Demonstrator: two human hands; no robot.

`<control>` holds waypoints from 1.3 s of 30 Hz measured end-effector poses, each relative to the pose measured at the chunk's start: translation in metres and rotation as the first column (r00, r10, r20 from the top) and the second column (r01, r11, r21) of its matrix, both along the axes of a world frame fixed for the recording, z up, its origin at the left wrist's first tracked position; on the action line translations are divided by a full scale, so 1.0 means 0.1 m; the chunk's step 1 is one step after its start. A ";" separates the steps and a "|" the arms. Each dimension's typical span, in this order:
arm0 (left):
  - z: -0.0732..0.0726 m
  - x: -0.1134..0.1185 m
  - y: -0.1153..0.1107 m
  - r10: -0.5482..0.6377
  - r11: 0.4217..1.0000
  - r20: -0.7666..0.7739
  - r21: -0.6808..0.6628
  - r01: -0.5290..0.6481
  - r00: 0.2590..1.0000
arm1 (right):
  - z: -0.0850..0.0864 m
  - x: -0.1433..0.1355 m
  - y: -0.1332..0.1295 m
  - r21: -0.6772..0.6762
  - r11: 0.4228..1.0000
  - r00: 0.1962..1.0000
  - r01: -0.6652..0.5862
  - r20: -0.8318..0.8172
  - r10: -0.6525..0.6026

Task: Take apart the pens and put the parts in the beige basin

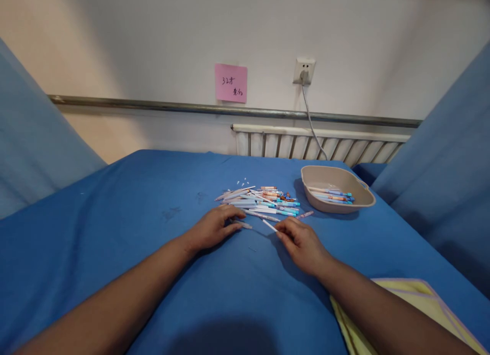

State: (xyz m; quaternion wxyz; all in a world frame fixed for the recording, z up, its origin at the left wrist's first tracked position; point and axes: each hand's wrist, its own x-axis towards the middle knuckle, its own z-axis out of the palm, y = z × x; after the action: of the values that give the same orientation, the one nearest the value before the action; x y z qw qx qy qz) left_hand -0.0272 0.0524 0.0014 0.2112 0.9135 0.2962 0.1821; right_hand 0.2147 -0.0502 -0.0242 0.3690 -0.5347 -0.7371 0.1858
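Note:
A pile of pens and pen parts [252, 203], mostly white, pale blue and orange, lies on the blue sheet. At its near left edge, my left hand [219, 226] has its thumb and fingers around the end of a clear pen piece [245, 225]. To the right, my right hand [302, 241] pinches a thin white stick [270, 226] that points up and left. A beige basin [335, 206] with several pens [331, 195] in it stands behind and to the right of my right hand.
Tiny white bits [243, 182] lie behind the pile. A yellow cloth [415, 299] is under my right forearm. Blue curtains [440, 125] hang at both sides. On the wall are a pink note [231, 83], a rail [172, 107] and a plugged socket [304, 70].

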 end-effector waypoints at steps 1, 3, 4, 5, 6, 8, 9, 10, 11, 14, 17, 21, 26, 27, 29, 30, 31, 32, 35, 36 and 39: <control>-0.01 0.00 0.01 -0.021 0.998 -0.037 0.050 0.023 0.999 | 0.00 0.00 0.00 0.002 1.000 1.000 0.006 -0.007 -0.006; -0.03 0.01 0.02 -0.048 0.992 -0.094 0.114 0.059 0.994 | 0.00 0.01 0.01 0.005 1.000 1.000 0.010 -0.015 -0.010; -0.03 0.03 0.02 -0.050 0.989 -0.117 0.134 0.065 0.992 | 0.00 0.01 0.01 0.006 1.000 1.000 0.009 -0.017 -0.009; -0.03 0.05 0.00 -0.045 0.987 -0.135 0.147 0.065 0.990 | 0.00 0.01 0.01 0.008 1.000 1.000 0.009 -0.021 -0.009; -0.03 0.06 -0.01 -0.037 0.986 -0.148 0.154 0.060 0.988 | 0.00 0.01 0.01 0.009 1.000 1.000 0.009 -0.024 -0.009; -0.02 0.09 -0.03 -0.017 0.987 -0.162 0.158 0.043 0.987 | -0.01 0.02 0.02 0.011 1.000 1.000 0.006 -0.028 -0.006; -0.01 0.10 -0.04 -0.006 0.987 -0.164 0.155 0.032 0.986 | -0.02 0.02 0.02 0.013 1.000 1.000 0.004 -0.027 -0.003; -0.01 0.10 -0.05 0.005 0.988 -0.163 0.150 0.020 0.987 | -0.03 0.03 0.02 0.014 1.000 1.000 0.000 -0.022 0.000; -0.02 0.10 -0.05 0.019 0.990 -0.157 0.143 0.004 0.987 | -0.03 0.04 0.03 0.017 1.000 1.000 -0.004 -0.014 0.004; -0.03 0.08 -0.05 0.053 0.992 -0.107 0.121 -0.040 0.993 | -0.05 0.07 0.03 0.023 1.000 0.999 -0.018 0.032 0.017; -0.04 0.06 -0.06 0.067 0.993 -0.021 0.098 -0.064 0.998 | -0.05 0.09 0.04 0.018 0.999 0.996 -0.029 0.088 0.027; -0.01 0.08 -0.08 0.035 0.996 0.038 0.086 -0.039 0.999 | -0.04 0.08 0.03 0.005 1.000 0.991 -0.027 0.135 0.026; 0.01 0.09 -0.11 -0.026 0.995 0.037 0.096 0.023 0.999 | -0.03 0.07 0.02 0.000 1.000 0.987 -0.026 0.157 0.026; 0.01 0.09 -0.11 -0.032 0.995 0.037 0.100 0.028 0.999 | -0.03 0.06 0.02 0.000 1.000 0.987 -0.027 0.156 0.026; 0.00 0.09 -0.11 -0.041 0.994 0.038 0.106 0.037 0.998 | -0.02 0.06 0.02 -0.002 1.000 0.987 -0.030 0.155 0.030; -0.01 0.09 -0.11 -0.045 0.993 0.039 0.110 0.041 0.998 | -0.02 0.06 0.02 -0.002 0.999 0.987 -0.033 0.156 0.033; -0.01 0.09 -0.11 -0.049 0.992 0.043 0.115 0.044 0.998 | -0.02 0.06 0.02 -0.003 0.999 0.987 -0.036 0.158 0.036; -0.01 0.09 -0.11 -0.052 0.992 0.048 0.119 0.046 0.998 | -0.02 0.06 0.02 -0.004 0.999 0.986 -0.037 0.161 0.037; 0.00 0.10 -0.11 -0.064 0.989 0.043 0.133 0.058 0.997 | -0.02 0.07 0.02 0.000 0.999 0.984 -0.035 0.174 0.035; 0.00 0.11 -0.12 -0.069 0.988 0.035 0.140 0.064 0.997 | -0.02 0.07 0.02 0.003 0.999 0.983 -0.035 0.179 0.034; 0.04 0.11 -0.14 -0.085 0.982 -0.002 0.167 0.084 0.996 | -0.02 0.07 0.02 0.019 0.999 0.982 -0.041 0.187 0.036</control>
State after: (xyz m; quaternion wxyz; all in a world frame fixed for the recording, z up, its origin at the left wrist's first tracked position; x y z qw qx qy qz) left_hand -0.0157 0.0389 0.0053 0.1423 0.9393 0.2404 0.1993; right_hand 0.2215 -0.0481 -0.0264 0.3007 -0.5311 -0.7809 0.1333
